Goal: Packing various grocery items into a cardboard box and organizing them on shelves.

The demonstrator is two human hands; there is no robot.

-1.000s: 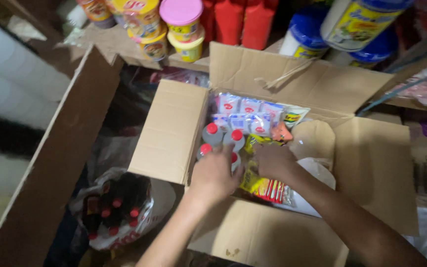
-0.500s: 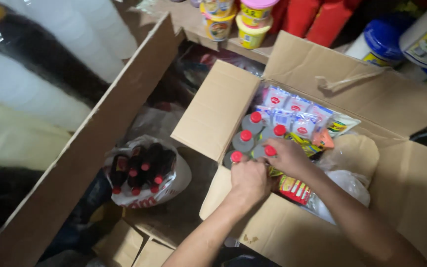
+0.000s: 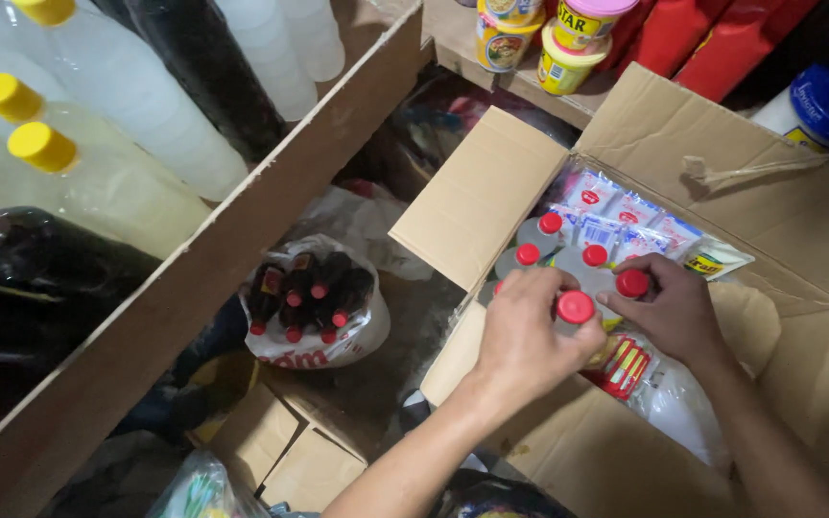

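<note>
An open cardboard box (image 3: 683, 144) holds a shrink-wrapped pack of small clear bottles with red caps (image 3: 549, 251). My left hand (image 3: 527, 338) grips the near side of that pack, one red cap (image 3: 575, 307) showing between its fingers. My right hand (image 3: 669, 309) grips the pack's right side, next to another red cap (image 3: 632, 283). Behind the pack lie several white and blue sachets (image 3: 616, 206). A red and yellow packet (image 3: 628, 364) and a clear plastic bag (image 3: 683, 412) sit under my right wrist.
A white bag of dark bottles with red caps (image 3: 309, 307) lies on the floor left of the box. A wooden shelf edge (image 3: 213, 249) runs diagonally, with large yellow-capped bottles (image 3: 88, 182) behind it. Yellow tubs (image 3: 568, 48) and red pouches (image 3: 683, 38) stand beyond the box.
The view has swung right and down, bringing the shelf bottles into sight. Both hands have closed around the pack of red-capped bottles, which sits a little higher in the box.
</note>
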